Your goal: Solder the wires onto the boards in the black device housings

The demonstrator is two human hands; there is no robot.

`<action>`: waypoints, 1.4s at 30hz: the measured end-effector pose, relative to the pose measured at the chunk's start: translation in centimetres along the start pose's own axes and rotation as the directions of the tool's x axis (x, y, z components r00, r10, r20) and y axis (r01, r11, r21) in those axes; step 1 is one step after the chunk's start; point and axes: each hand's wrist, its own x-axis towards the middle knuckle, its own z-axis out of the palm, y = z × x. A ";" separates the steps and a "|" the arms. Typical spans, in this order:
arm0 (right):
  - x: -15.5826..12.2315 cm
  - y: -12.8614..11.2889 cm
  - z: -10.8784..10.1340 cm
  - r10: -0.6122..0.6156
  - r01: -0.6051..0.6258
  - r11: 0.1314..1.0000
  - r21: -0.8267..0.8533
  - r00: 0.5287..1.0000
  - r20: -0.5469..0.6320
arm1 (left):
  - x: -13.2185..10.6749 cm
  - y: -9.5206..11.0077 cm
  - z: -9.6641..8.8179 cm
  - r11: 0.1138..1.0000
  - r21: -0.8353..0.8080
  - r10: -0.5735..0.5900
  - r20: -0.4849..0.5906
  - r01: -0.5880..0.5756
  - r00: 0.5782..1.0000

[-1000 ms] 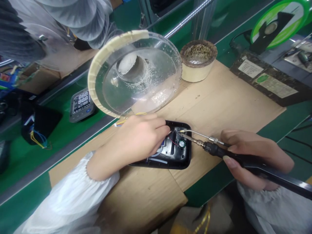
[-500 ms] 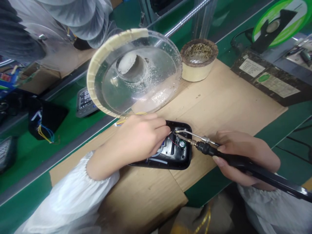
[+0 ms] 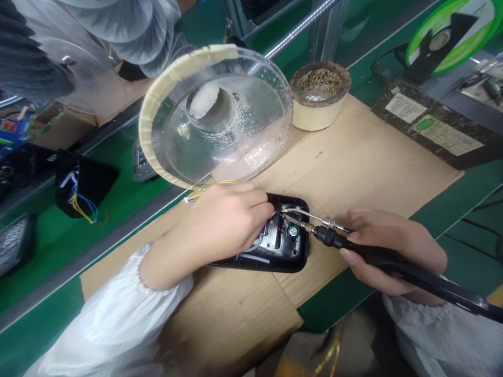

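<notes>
1. Hands apart, both at the same piece: the left hand (image 3: pixel 223 230) curled over the edge of a black plastic housing (image 3: pixel 288 256), the right hand (image 3: pixel 393 246) clamped around the handle of a soldering iron (image 3: pixel 416 275).
2. Housing open side up, flat on a tan cardboard sheet (image 3: pixel 353 157), near the sheet's front edge. Risk of sliding under pressure from the iron, given only one hand steadying it.
3. Iron tip (image 3: pixel 299 223) close beside thin red wires (image 3: pixel 280 226) and a small round buzzer (image 3: pixel 293 231), with actual contact impossible to tell from this view. Melted insulation or a damaged buzzer likely from any slip of the tip.
4. Thin metal wire (image 3: pixel 310 213), possibly solder, running beside the iron from the right fingers toward the housing. Stray blobs or a bridged joint possible from feeding too much.
5. Left fingertips (image 3: pixel 271 208) just beside the hot tip. Burn risk from a sudden shift of either hand.
6. Brass-wool tip cleaner (image 3: pixel 319 84) in a tan holder, well behind the housing. Weak joints probable from a dirty tip.
</notes>
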 end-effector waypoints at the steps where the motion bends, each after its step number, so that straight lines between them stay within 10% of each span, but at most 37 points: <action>1: 0.0 0.0 -0.1 -0.005 0.005 1.000 0.006 1.000 0.008 | 0.0 0.0 0.0 1.000 0.000 -0.002 0.002 0.002 1.000; 42: 0.6 -0.5 -0.8 0.008 -0.009 0.999 0.033 1.000 0.016 | -0.1 0.1 0.2 1.000 0.013 0.000 -0.002 0.000 1.000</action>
